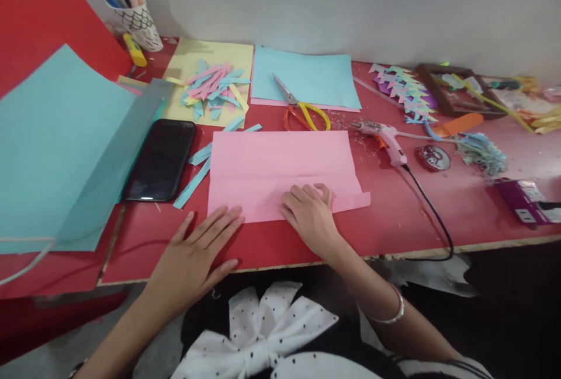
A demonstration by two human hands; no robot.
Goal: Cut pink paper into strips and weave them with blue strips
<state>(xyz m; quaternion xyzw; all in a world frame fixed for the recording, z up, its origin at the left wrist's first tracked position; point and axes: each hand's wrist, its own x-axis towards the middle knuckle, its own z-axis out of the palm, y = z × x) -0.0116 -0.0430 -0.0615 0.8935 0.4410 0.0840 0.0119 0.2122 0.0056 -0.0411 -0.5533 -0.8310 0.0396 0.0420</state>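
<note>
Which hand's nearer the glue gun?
Right. The right hand is on the pink sheet, left of the glue gun and closer to the person's body. The left hand is farther left, at the sheet's near left corner.

Soft light, faint shadows, blurry right edge.
</note>
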